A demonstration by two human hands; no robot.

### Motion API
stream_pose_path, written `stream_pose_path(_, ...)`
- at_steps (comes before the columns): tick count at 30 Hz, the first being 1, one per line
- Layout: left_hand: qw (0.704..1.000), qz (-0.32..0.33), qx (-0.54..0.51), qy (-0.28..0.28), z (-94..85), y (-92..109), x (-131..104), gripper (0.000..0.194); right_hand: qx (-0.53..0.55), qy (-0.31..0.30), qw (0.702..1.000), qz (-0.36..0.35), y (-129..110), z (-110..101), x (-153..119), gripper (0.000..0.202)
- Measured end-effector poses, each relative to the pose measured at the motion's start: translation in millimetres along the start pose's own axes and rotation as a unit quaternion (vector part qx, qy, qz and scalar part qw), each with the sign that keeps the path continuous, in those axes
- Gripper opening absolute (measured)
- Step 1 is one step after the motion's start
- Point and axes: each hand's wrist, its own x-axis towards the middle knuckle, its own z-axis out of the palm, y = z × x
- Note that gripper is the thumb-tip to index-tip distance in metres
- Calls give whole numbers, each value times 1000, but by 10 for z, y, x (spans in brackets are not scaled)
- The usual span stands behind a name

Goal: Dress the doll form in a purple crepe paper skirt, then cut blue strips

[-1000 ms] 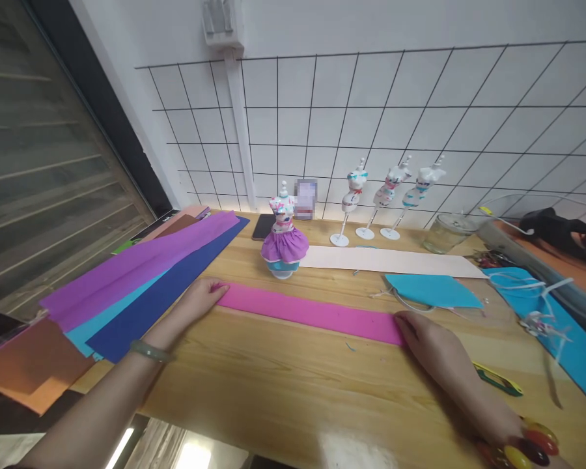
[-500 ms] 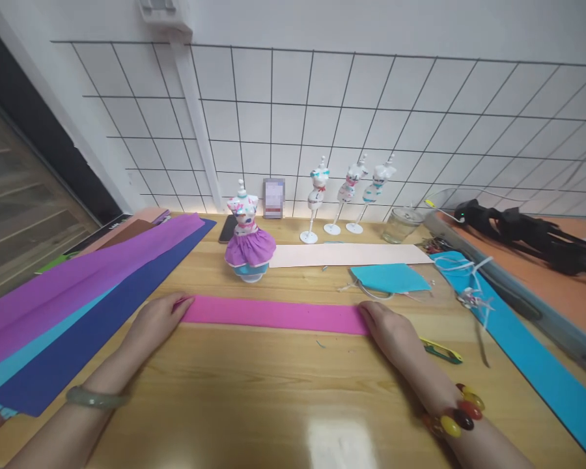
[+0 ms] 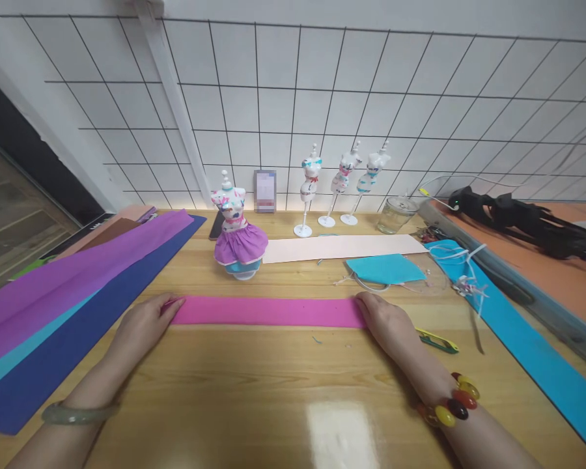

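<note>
Glossy wood-grain worktable (image 3: pixel 234 397), white wall (image 3: pixel 359 58) behind with black grid lines (image 3: pixel 297 86), pink strip (image 3: pixel 268 312) laid crosswise, left hand (image 3: pixel 144 324) clamped on left end, right hand (image 3: pixel 387 324) clamped on right end

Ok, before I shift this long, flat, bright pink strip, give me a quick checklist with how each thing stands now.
1. Left hand gripping the bright pink strip: ok, thumb and fingers close on its left end.
2. Right hand pinching the other end: cannot tell; it touches that end but covers the grip.
3. Strip straight: ok, no visible kinks.
4. Small white mannequin in a gathered purple skirt apart from the strip: ok, it stands upright behind it.
5. Slim yellow-and-green tool away from your arms: not ok, it lies close beside your right forearm.
6. Wooden tabletop free of scraps: not ok, a bluish thread-like scrap lies before the strip.
</note>
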Motion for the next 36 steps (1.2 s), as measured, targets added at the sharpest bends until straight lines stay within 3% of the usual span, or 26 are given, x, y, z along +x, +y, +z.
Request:
stream_pose_path(9,1000,15,4,-5,44,-49,16,40,-10,-20,1000,14,-80,-86,5,28)
stream_pose_path(16,1000,26,-2,15,43,-24,-7,38,-14,-14,1000,3,-2,-11,5,28)
stream_pose_path(27,996,-22,21,82,37,62,-109,49,66,-36,997,11,89,7,-46,24)
stream_pose_path(36,995,-32,31,85,25,35,-134,50,74,-46,996,3,158,76,-82,28)
